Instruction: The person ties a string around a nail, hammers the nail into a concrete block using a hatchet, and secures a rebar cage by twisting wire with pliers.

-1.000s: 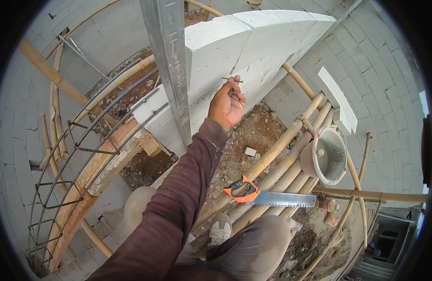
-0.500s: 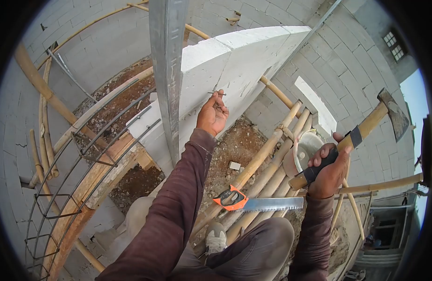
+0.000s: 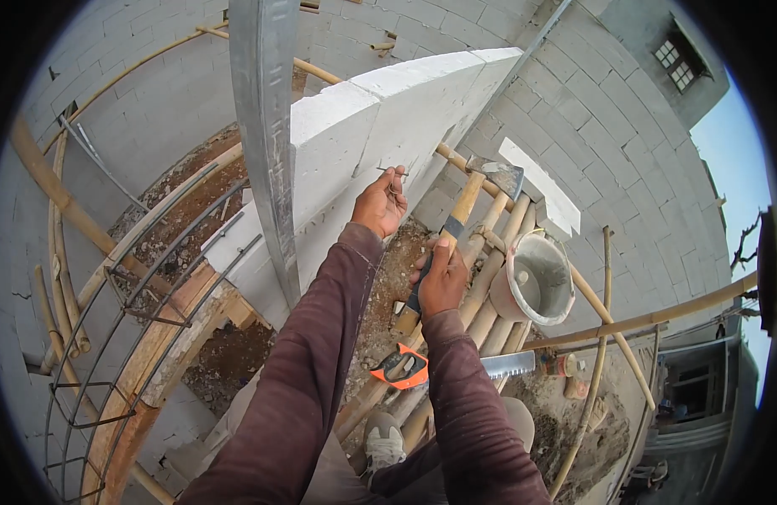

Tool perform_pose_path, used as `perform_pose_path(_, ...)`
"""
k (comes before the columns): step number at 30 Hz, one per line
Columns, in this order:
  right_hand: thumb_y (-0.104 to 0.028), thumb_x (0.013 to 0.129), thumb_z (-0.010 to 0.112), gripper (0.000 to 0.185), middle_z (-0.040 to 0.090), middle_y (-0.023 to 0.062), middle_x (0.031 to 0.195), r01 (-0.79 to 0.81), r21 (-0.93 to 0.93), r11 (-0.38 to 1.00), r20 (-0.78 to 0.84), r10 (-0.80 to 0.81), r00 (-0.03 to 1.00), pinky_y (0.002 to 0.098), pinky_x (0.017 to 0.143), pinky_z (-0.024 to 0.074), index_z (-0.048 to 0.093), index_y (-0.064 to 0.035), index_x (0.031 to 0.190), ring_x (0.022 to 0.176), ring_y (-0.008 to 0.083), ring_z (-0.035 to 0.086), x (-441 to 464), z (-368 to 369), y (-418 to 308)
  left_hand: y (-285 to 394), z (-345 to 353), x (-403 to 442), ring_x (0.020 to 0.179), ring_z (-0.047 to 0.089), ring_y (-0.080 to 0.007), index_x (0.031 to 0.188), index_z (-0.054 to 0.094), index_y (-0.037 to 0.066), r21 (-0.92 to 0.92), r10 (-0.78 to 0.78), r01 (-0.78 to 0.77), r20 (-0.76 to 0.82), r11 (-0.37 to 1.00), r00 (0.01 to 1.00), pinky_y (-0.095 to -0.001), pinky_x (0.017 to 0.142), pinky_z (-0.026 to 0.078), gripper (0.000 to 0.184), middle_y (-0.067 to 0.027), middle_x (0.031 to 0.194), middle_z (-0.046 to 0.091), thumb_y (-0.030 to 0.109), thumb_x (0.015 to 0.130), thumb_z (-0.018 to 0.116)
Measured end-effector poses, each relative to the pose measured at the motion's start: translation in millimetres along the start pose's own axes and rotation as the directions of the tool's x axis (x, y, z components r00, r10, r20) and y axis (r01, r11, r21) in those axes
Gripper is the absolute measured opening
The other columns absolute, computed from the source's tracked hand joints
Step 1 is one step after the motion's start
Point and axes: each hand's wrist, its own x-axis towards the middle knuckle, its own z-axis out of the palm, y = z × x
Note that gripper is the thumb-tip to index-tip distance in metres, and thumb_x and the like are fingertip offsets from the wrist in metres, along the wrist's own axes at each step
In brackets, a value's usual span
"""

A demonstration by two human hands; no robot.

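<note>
My left hand [image 3: 380, 206] is closed, its fingertips pinching a thin nail [image 3: 392, 172] close to the face of the white block wall [image 3: 342, 135]. More of the thin metal seems to lie between those fingers, but I cannot make it out clearly. A hatchet [image 3: 467, 198] is gripped by its taped wooden handle in my right hand [image 3: 443, 279]. Its metal head is up beyond the hand, to the right of the nail and apart from it. Partly hidden behind my right forearm, a handsaw [image 3: 400, 367] with an orange handle lies on the bamboo poles [image 3: 489, 290].
An upright metal channel [image 3: 266, 151] stands left of the block wall. A mortar-smeared bucket [image 3: 523, 278] sits at the right on the bamboo. Steel rebar [image 3: 111, 332] and a curved wooden form [image 3: 157, 370] are at lower left. A loose white block [image 3: 544, 194] lies beyond the poles.
My right hand has swung the hatchet leftward, bringing its head nearer the nail. My left hand keeps its pinch at the wall. The view has shifted a little to the right.
</note>
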Motion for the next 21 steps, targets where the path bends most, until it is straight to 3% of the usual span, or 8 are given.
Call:
perform_pose_path(3, -0.039, 0.105, 0.044, 0.038, 0.055, 0.0032, 0.064, 0.003, -0.021, 1.000, 0.043, -0.002, 0.999, 0.0249, 0.041, 0.0410, 0.056, -0.0029, 0.098, 0.045, 0.0100, 0.053, 5, 0, 9, 2, -3, 9, 0.067, 0.058, 0.0043, 0.113, 0.063, 0.009, -0.049, 0.020, -0.023, -0.071, 0.999, 0.997, -0.0215, 0.064, 0.042, 0.017, 0.0118, 0.089, 0.067, 0.017, 0.097, 0.061)
perform_pose_path(6, -0.038, 0.105, 0.045, 0.038, 0.056, 0.0033, 0.064, 0.004, -0.056, 0.998, 0.080, 0.000, 0.997, 0.0252, 0.041, 0.0406, 0.056, -0.0029, 0.097, 0.045, 0.0099, 0.053, 5, 0, 18, 9, -7, 23, 0.073, 0.060, 0.0036, 0.110, 0.060, 0.017, -0.006, 0.034, -0.034, 0.011, 0.999, 0.999, -0.0205, 0.063, 0.043, 0.013, 0.0098, 0.106, 0.070, 0.020, 0.097, 0.063)
perform_pose_path(13, -0.037, 0.105, 0.046, 0.038, 0.056, 0.0035, 0.062, -0.002, -0.097, 0.995, 0.119, 0.014, 0.993, 0.0260, 0.040, 0.0416, 0.058, -0.0014, 0.097, 0.043, 0.0102, 0.053, -1, 7, 40, 14, -5, 25, 0.073, 0.062, 0.0022, 0.109, 0.065, 0.012, -0.015, 0.053, -0.054, -0.032, 0.998, 0.998, -0.0216, 0.062, 0.043, 0.013, 0.0109, 0.098, 0.068, 0.018, 0.098, 0.061)
perform_pose_path(21, -0.037, 0.105, 0.046, 0.037, 0.056, 0.0031, 0.062, -0.015, -0.127, 0.992, 0.132, 0.032, 0.991, 0.0270, 0.041, 0.0413, 0.058, -0.0027, 0.100, 0.044, 0.0103, 0.051, -8, 24, 40, 18, -3, 24, 0.098, 0.061, -0.0036, 0.107, 0.064, 0.017, 0.059, 0.048, -0.043, -0.084, 0.997, 0.995, -0.0287, 0.075, 0.042, 0.012, 0.0108, 0.108, 0.069, 0.023, 0.097, 0.062)
